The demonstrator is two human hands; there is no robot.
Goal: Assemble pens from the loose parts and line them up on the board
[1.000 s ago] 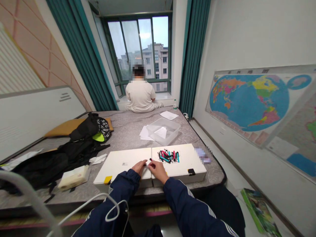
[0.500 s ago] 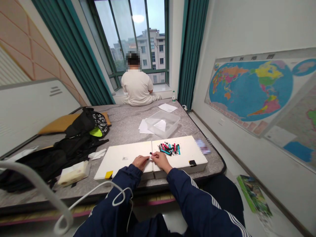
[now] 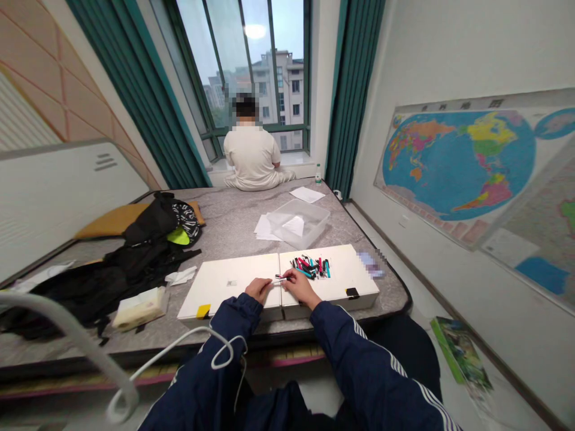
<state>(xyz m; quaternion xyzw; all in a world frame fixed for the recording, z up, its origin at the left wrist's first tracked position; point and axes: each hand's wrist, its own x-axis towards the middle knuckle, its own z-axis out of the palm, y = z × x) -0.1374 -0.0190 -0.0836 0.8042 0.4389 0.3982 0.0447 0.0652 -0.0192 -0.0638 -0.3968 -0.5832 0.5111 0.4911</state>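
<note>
Two white flat boxes (image 3: pixel 224 286) lie side by side at the near edge of a grey bed. A pile of several small coloured pens (image 3: pixel 311 267) rests on the right box. My left hand (image 3: pixel 258 289) lies curled on the seam between the boxes, fingers closed, what it holds hidden. My right hand (image 3: pixel 298 283) reaches toward the pile and pinches a small dark and red pen (image 3: pixel 281 277) at its left edge. Both arms wear dark blue sleeves with white stripes.
A clear plastic tub (image 3: pixel 298 222) and loose white papers (image 3: pixel 264 228) lie behind the boxes. Black bags (image 3: pixel 135 251) and a tissue pack (image 3: pixel 140 306) sit at left. A person in white (image 3: pixel 252 160) sits at the window. White cable (image 3: pixel 188 347) hangs near me.
My right hand has slid forward and right toward the pen pile, now pinching a pen. My left hand stayed on the seam. The view tilted slightly.
</note>
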